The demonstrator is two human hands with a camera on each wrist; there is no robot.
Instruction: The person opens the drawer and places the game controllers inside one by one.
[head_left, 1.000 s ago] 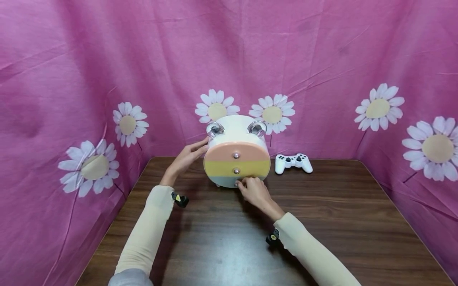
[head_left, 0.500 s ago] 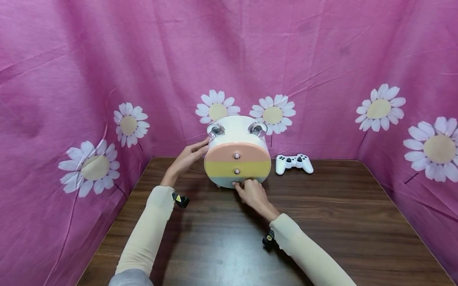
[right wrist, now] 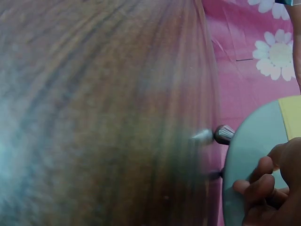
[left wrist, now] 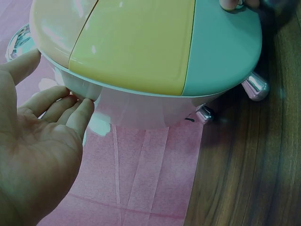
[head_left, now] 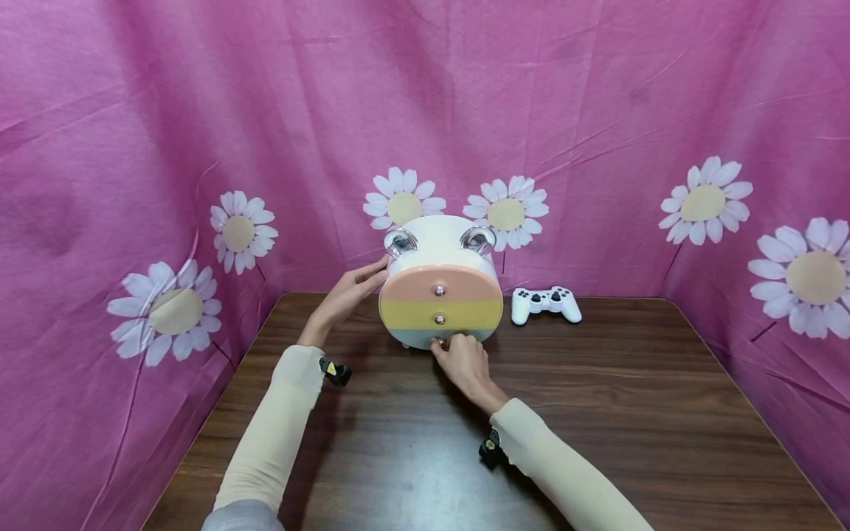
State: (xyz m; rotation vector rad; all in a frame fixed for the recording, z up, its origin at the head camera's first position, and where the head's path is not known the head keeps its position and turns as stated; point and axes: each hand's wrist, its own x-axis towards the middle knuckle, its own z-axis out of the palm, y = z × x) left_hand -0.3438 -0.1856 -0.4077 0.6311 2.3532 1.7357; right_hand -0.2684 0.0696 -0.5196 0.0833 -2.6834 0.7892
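Note:
A small rounded drawer cabinet (head_left: 443,240), white with silver eye-like rings on top, stands at the back of the table. Its front has a peach drawer (head_left: 405,284), a yellow drawer (head_left: 401,313) and a teal drawer (left wrist: 225,52), all flush. At the bottom, my right hand (head_left: 467,363) pinches the teal drawer's silver knob (head_left: 443,343) between thumb and fingers, largely covering it. My left hand (head_left: 347,296) rests on the cabinet's left side; its extended fingers (left wrist: 80,117) touch the white wall in the left wrist view.
A white game controller (head_left: 546,304) lies right of the cabinet on the dark wooden table (head_left: 631,398). A pink curtain with daisies (head_left: 584,110) hangs behind and on both sides. Short silver feet (left wrist: 256,87) hold up the cabinet.
My right wrist and forearm have swung a little to the left, with the fingers staying at the teal drawer's knob. The left hand and the cabinet have stayed in place.

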